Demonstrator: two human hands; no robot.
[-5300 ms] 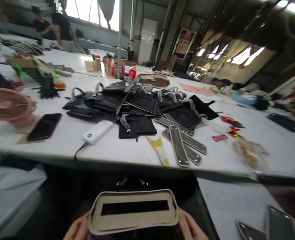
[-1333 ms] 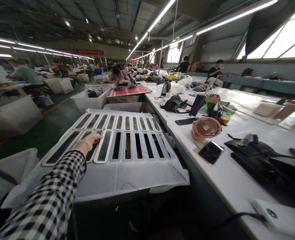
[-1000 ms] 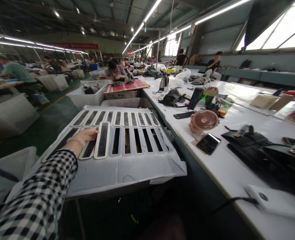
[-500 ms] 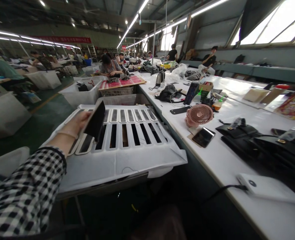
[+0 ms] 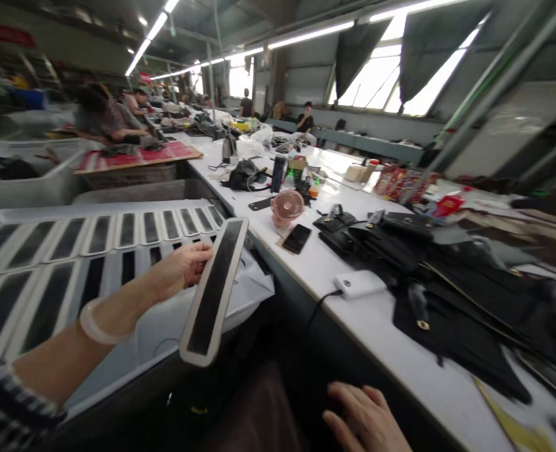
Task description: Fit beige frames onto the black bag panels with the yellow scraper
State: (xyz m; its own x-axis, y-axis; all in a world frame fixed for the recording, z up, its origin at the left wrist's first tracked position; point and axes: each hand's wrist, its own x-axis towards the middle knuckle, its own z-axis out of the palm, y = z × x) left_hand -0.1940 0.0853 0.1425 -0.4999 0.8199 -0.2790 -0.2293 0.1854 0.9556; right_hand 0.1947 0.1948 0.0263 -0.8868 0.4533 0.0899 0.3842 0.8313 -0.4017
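Observation:
My left hand (image 5: 188,269) pinches the long edge of a strip (image 5: 216,292), black in the middle with a pale rounded border. The strip hangs tilted past the right end of a white-covered tray (image 5: 165,336). Similar strips (image 5: 71,238) lie in rows on that tray, beside dark slots. At the bottom, my right hand (image 5: 365,417) is held near the white table's edge, fingers apart, with nothing in it.
On the white table (image 5: 278,276) are a pink fan (image 5: 288,207), a phone (image 5: 297,239), a white device with a cable (image 5: 359,284) and black bags (image 5: 447,301). A person (image 5: 113,119) bends over a red board (image 5: 141,157) beyond the tray.
The view has turned right. My left hand has brought the strip from over the tray to its right end, bordered face now showing. My right hand has come into view.

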